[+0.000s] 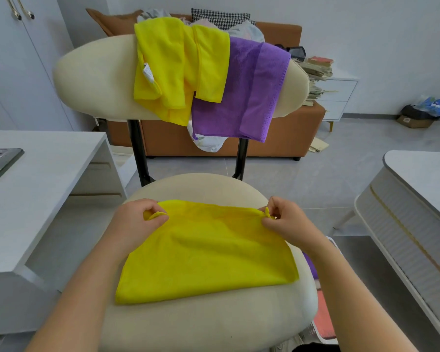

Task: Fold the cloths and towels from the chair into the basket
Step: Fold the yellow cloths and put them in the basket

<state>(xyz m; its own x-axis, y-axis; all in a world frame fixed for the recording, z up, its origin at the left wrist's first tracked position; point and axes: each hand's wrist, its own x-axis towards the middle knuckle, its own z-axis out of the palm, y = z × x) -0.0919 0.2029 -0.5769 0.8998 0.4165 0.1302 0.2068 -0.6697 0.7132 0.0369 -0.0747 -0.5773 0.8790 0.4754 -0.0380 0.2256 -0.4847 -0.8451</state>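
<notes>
Head view: I record one yellow cloth (206, 252) spread on the chair seat (214, 326), near edge flat, far edge slightly raised; the left hand (137, 219) pinches its far left corner between thumb and curled fingers; the right hand (285, 219) pinches the far right corner likewise; both grips are clamped on this cloth. Draped yellow cloths (173, 64) hang over the backrest (94, 77); a purple cloth (247, 92) hangs touching them on the right, partly overlapped. A phone (0, 163) lies on the white desk (48, 186), left.
</notes>
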